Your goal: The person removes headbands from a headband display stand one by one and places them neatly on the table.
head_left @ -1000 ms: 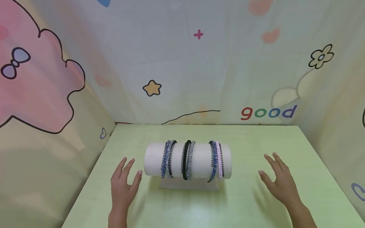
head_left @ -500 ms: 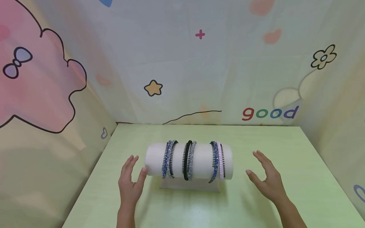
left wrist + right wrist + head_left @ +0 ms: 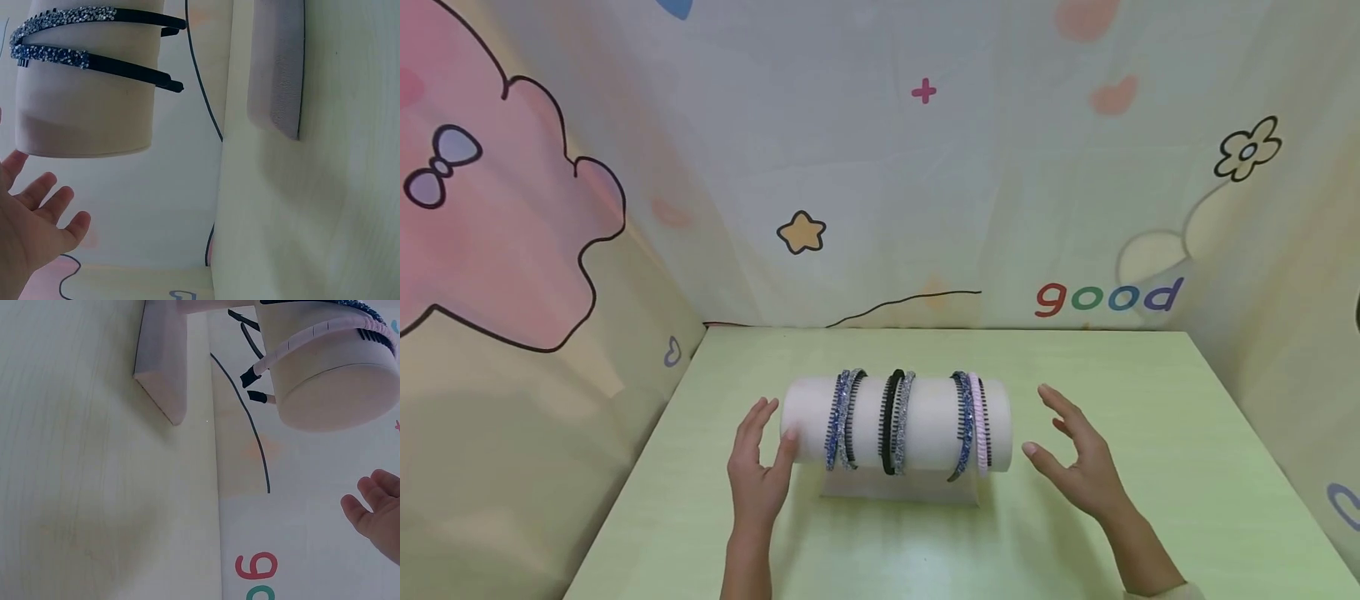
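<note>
A white padded roll (image 3: 932, 425) lies level on a pale base (image 3: 898, 488) and carries several toothed headbands. On its left part sit a blue glittery headband (image 3: 832, 429) and a silver one. A black headband (image 3: 887, 429) and a silver glittery headband (image 3: 902, 425) circle the middle. To the right are another blue glittery headband (image 3: 966, 429) and a lilac one (image 3: 980, 429). My left hand (image 3: 760, 483) is at the roll's left end, fingers spread; its thumb overlaps the end, contact unclear. My right hand (image 3: 1086, 467) hovers apart from the right end, fingers extended.
The stand rests on a light green table (image 3: 1150, 375). Behind and at both sides hangs a printed curtain (image 3: 880, 167) with a star, hearts, a flower and the word "good".
Both hands have moved inward toward the ends of the roll, the right one farther. The roll and its headbands stay in place.
</note>
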Demonstrator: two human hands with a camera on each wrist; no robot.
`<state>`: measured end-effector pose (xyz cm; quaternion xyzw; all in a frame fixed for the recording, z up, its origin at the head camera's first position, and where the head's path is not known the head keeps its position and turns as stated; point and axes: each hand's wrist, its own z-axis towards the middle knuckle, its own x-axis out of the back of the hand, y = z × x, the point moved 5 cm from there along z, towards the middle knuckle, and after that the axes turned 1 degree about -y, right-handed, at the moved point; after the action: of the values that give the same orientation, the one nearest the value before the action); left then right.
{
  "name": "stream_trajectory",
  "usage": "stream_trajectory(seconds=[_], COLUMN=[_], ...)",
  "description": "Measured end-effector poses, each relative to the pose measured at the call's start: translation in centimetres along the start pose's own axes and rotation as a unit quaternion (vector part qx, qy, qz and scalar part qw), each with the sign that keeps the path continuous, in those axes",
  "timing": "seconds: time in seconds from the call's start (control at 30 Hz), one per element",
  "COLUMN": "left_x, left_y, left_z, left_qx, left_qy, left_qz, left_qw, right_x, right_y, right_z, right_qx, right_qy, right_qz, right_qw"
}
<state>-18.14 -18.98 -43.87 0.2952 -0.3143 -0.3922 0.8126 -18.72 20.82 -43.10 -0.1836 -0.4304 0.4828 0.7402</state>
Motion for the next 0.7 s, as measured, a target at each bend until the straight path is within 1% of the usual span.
stream_trajectory(seconds=[0.17, 0.3, 0.37, 0.43, 0.5, 0.6, 0.7], left_x=[-0.6, -1.0, -1.3, -1.4, -1.5, -1.7, -2.2], left_y=[-0.1, 0.1, 0.5, 1.6, 2.5, 3.6, 3.3], left_z=[0.4, 0.9, 1.2, 1.6, 1.8, 2.2, 2.3], left_qx=[0.004, 0.017, 0.021, 0.024, 0.024, 0.032, 0.052], left_qy=[-0.014, -0.032, -0.042, -0.052, -0.062, -0.077, -0.090], left_qz=[0.000, -0.015, -0.030, -0.046, -0.062, -0.081, -0.096], left_qw=[0.9999, 0.9992, 0.9984, 0.9973, 0.9958, 0.9932, 0.9899], right_x=[-0.6, -1.3, -1.6, -1.9, -2.2, -2.5, -2.8], right_y=[-0.3, -0.4, -0.6, -0.8, -1.3, -2.8, -4.3], right_z=[0.6, 1.2, 1.6, 2.0, 2.4, 3.0, 3.6], right_qx=[-0.010, 0.018, 0.033, 0.037, 0.026, 0.013, 0.005], right_qy=[-0.031, -0.052, -0.057, -0.060, -0.073, -0.101, -0.125], right_qz=[0.030, 0.059, 0.070, 0.068, 0.056, 0.046, 0.058], right_qw=[0.9990, 0.9967, 0.9954, 0.9952, 0.9955, 0.9938, 0.9904])
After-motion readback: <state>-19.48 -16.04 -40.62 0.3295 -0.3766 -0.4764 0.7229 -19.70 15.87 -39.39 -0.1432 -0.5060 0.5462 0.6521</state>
